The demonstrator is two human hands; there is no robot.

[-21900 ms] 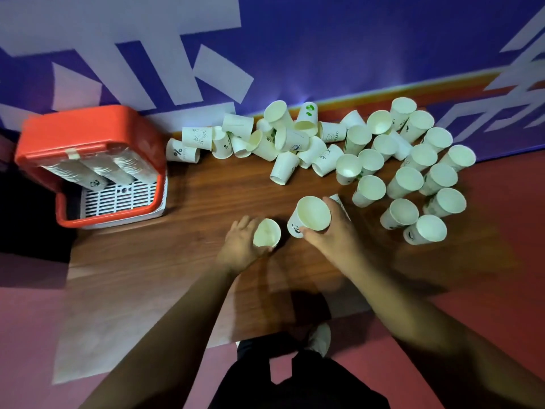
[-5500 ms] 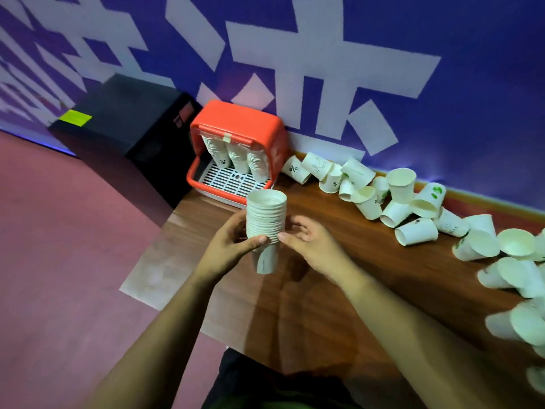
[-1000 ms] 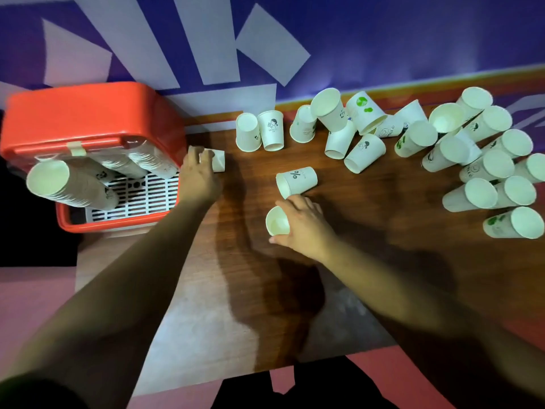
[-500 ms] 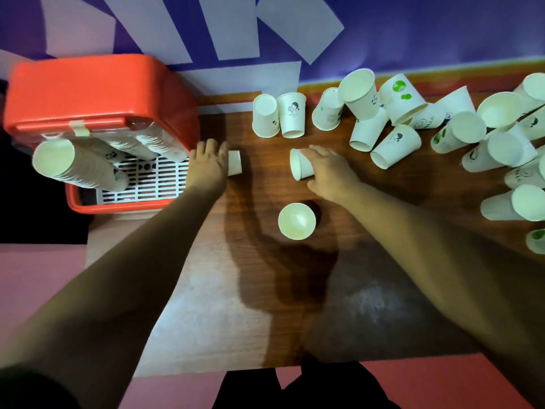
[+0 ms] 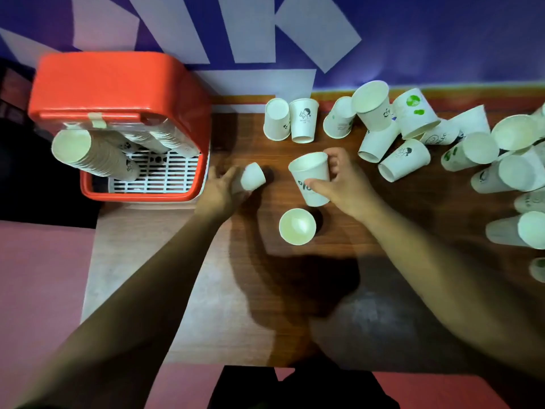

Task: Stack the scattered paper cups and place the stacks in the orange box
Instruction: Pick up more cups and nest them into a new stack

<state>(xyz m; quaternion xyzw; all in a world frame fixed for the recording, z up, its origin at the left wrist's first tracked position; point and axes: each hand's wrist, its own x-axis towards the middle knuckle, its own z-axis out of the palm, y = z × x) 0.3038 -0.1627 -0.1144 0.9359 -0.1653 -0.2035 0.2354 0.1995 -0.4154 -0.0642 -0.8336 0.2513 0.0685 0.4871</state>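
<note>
My left hand (image 5: 219, 191) grips a white paper cup (image 5: 253, 176) just right of the orange box (image 5: 118, 84). My right hand (image 5: 343, 184) holds another white cup with a black print (image 5: 309, 178), lifted and tilted, mouth facing me. Below it one cup stands upright on the wooden table (image 5: 297, 226). Inside the orange box lie several cup stacks; the nearest stack (image 5: 94, 157) points its mouth leftward. Many loose cups (image 5: 407, 156) are scattered along the back and right of the table.
Two cups (image 5: 290, 119) stand upside down against the purple and white wall (image 5: 413, 39). The wooden table (image 5: 236, 290) ends at my body; a red floor (image 5: 38, 276) lies to the left. Something dark (image 5: 17, 178) sits left of the box.
My right hand has lifted the printed cup off the table and brought it toward me. My left hand has picked up the small cup beside the box and moved right with it.
</note>
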